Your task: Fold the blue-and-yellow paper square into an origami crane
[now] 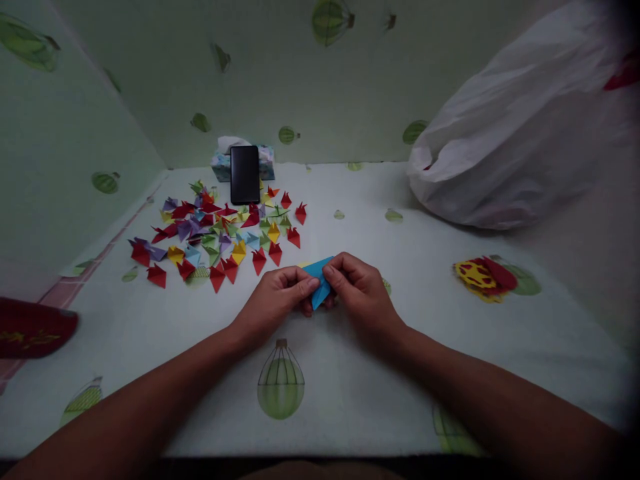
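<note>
A folded piece of blue origami paper [319, 269] is held between my two hands above the middle of the table. My left hand [286, 293] pinches its left side with thumb on top. On the right edge, the thumb and fingers of my right hand [359, 285] are closed. The paper tapers to a point toward me, and a sliver of pale yellow shows at its upper left. Beyond my left hand lie several small folded paper cranes [239, 251] in red, yellow, green, purple and blue.
Behind the cranes, a black phone [245, 175] leans against a tissue box [267, 163]. A big white plastic bag [500, 133] fills the back right. Red and yellow cut-out pieces [483, 279] lie at the right. A dark red object [35, 328] is at the left edge.
</note>
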Available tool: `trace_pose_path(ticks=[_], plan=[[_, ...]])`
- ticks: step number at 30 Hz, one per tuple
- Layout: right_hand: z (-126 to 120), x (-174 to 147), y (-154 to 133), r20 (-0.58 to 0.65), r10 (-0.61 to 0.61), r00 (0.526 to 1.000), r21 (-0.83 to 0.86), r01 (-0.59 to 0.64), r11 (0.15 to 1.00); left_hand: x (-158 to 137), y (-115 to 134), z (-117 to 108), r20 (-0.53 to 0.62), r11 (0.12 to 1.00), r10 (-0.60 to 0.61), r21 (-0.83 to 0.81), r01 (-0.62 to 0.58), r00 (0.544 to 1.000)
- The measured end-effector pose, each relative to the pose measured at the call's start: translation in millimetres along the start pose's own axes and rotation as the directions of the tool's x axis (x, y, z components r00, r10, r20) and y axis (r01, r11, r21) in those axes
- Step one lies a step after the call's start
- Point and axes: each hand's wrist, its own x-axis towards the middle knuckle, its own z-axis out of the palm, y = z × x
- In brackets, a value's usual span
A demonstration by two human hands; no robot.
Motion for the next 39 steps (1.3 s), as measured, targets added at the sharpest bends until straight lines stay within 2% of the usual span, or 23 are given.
trace_pose_path(ticks=[3, 7, 10, 16, 19, 23, 27, 34, 39], plan=[[-1.0, 0.6, 0.1, 0.009, 0.003, 1.000, 0.014, -0.003, 1.000, -0.7, 2.2, -0.2, -0.018, 0.999, 0.005, 0.053, -0.004, 1.000], [-5.1, 5.5, -0.4, 0.088, 0.035, 0.995, -0.007, -0.035, 0.999, -0.7, 6.8, -2.3, -0.062, 0.983, 0.048, 0.179, -0.036, 0.997], [-7.5, 8.6, -1.3, 0.117, 0.036, 0.992, -0.029, -0.033, 0.999, -0.4, 9.1, -3.2, -0.080, 0.975, 0.083, 0.213, -0.065, 0.993], [-6.6, 7.2, -1.0, -0.025, 0.029, 0.999, 0.056, -0.027, 0.998, -0.3, 5.6, 0.0, -0.020, 0.992, 0.050, 0.118, -0.048, 0.999], [-4.7, 6.3, 2.7, -0.045, 0.044, 0.998, 0.157, -0.037, 0.987, 0.6, 2.7, -2.1, -0.058, 0.991, 0.064, 0.123, -0.057, 0.996], [-1.0, 6.2, 6.7, -0.004, 0.080, 0.997, 0.265, -0.076, 0.961, 2.6, 0.0, -7.9, -0.157, 0.988, 0.139, 0.093, -0.125, 0.978], [2.5, 4.4, 6.2, 0.084, 0.129, 0.988, 0.285, -0.148, 0.947, 5.1, -4.5, -9.4, -0.194, 0.978, 0.207, 0.029, -0.205, 0.959], [-0.4, 3.7, 4.7, 0.268, 0.123, 0.955, 0.228, -0.187, 0.956, 7.0, -6.7, -8.3, -0.197, 0.982, 0.174, -0.044, -0.186, 0.965], [-2.5, 5.6, 7.1, 0.164, 0.061, 0.985, 0.314, -0.111, 0.943, 4.4, -0.2, -5.3, -0.192, 0.979, 0.202, 0.012, -0.203, 0.960]])
